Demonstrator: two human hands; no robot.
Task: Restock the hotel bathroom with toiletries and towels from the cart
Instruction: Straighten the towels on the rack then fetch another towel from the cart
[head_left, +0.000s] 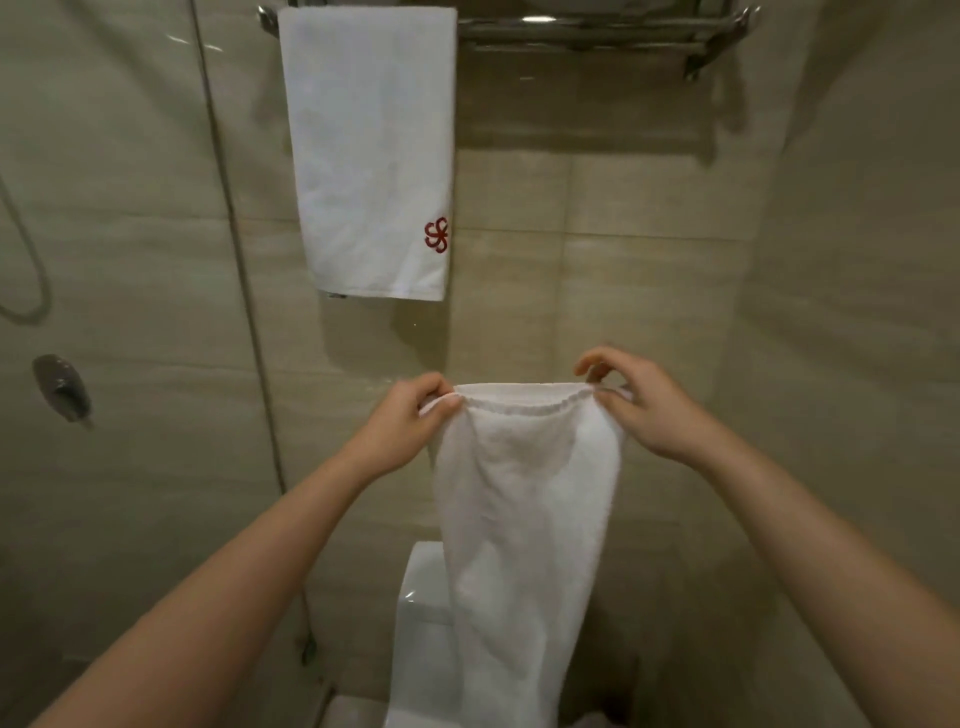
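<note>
From the head view, we hold a white towel (524, 493) up before the tiled wall (597, 249). Our left hand (410, 415) pinches its top left corner with curled fingers, and our right hand (639, 410) pinches the top right corner. The cloth hangs down in front of the toilet tank (423, 582). A second towel (371, 156) with a red emblem hangs from the left end of the metal rack (597, 28) above.

Your one camera rides on your head, facing the tiled wall (649, 270) and tilted down. Your fingers (440, 387) on the held towel (524, 493) sit close, mid-frame; the rack (597, 34) lies well above them, the toilet tank (421, 587) below them.
</note>
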